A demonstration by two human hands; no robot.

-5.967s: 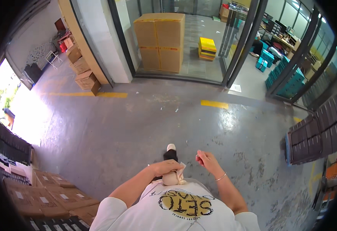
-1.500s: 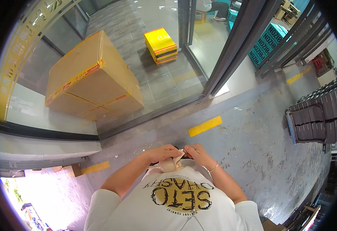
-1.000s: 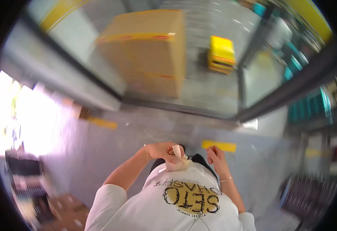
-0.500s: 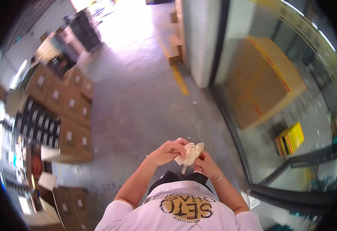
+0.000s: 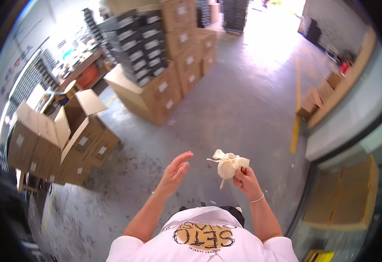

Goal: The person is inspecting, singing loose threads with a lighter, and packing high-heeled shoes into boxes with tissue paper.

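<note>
My right hand [image 5: 246, 181] is closed on one side of a cream-coloured bundle [image 5: 228, 167], out in front of my body. The bundle looks bulky and crumpled, with a rounded middle and strips or flaps sticking out at several sides; its exact kind is not clear. One narrow end hangs down from it. To the left, my left hand [image 5: 173, 174] is raised and apart from the bundle. It holds nothing, its fingers stretched forward and the thumb separate.
Open cartons [image 5: 84, 137] stand at the left. Beyond them, cartons [image 5: 184, 48] and black boxes [image 5: 140, 46] form a tall stack. A glass partition with a large carton [image 5: 341, 196] behind it lies on the right. Small cartons [image 5: 319, 98] stand by the right wall.
My left hand has let go of the bundle and moved left, while the right keeps hold of it. The view has turned left, bringing the stacked cartons closer to the middle.
</note>
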